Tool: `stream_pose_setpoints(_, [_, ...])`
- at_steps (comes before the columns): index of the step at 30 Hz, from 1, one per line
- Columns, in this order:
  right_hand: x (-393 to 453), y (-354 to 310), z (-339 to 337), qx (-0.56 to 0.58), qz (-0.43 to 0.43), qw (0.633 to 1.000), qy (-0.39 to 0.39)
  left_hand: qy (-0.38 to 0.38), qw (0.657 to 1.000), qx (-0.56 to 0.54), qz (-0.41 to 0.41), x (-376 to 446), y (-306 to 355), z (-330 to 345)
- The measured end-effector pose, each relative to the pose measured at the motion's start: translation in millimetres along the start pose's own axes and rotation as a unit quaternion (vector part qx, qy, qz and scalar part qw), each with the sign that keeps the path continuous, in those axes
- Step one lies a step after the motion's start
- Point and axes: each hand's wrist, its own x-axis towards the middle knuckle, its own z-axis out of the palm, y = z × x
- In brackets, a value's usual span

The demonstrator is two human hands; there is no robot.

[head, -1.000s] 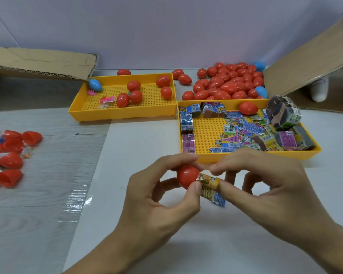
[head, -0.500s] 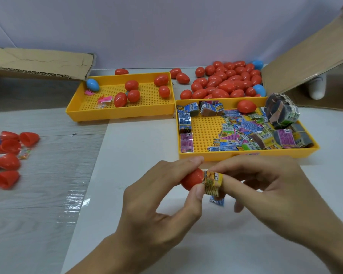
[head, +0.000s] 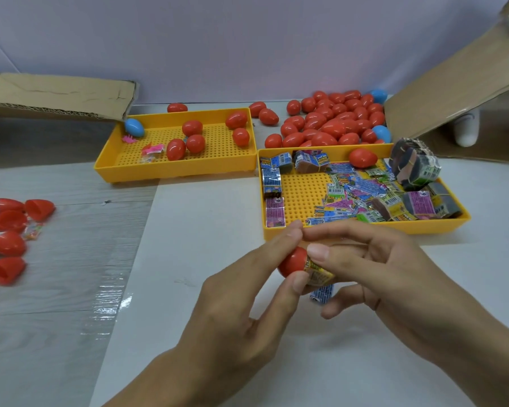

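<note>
My left hand (head: 241, 312) pinches a red plastic egg (head: 293, 261) between forefinger and thumb, just in front of the right yellow tray (head: 365, 229). My right hand (head: 394, 277) presses a printed paper label (head: 319, 274) around the egg's right end, thumb on top of it. A blue strip of the label (head: 322, 295) hangs below the fingers. Most of the egg is hidden by my fingers.
The right tray holds several printed labels (head: 353, 189), label bundles (head: 415, 164) and one red egg (head: 362, 157). A left yellow tray (head: 177, 171) holds several eggs. A heap of red eggs (head: 329, 121) lies behind. Open red egg halves (head: 9, 224) lie far left. Cardboard flaps stand at both sides.
The label has gone from sticking out loosely to lying wrapped against the egg. My right thumb has slid over it and both hands have closed in on the egg.
</note>
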Motion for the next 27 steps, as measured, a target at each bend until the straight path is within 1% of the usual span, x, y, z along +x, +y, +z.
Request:
stream_pose_setpoints(2, [0,0,-1,0.005,0.027,1.0,0.008,-0.022,0.999,-0.03,-0.014,1,-3,0])
stream_pose_setpoints(5, [1,0,-3,0.021,0.065,0.998,-0.002,-0.04,0.996,-0.064,-0.037,2,-6,-1])
stream_pose_setpoints(11, [3,2,-3,0.117,0.146,0.981,-0.044,-0.045,0.996,-0.061,-0.056,2,-8,-2])
stream_pose_setpoints(16, [5,5,-3,0.196,0.185,0.961,-0.054,-0.053,0.992,-0.09,-0.077,2,-9,-3])
stream_pose_setpoints(19, [4,5,-4,0.205,0.189,0.959,-0.048,-0.063,0.985,-0.129,-0.096,2,-10,-1])
stream_pose_setpoints(23, [4,8,-6,0.177,0.164,0.97,-0.029,-0.091,0.974,-0.17,-0.117,1,-15,-2])
stream_pose_setpoints(25, [4,9,-5,0.162,0.153,0.975,-0.024,-0.077,0.98,-0.157,-0.095,2,-17,-1])
stream_pose_setpoints(27, [4,9,-3,0.157,0.145,0.977,-0.024,-0.034,0.986,-0.145,-0.076,3,-18,0])
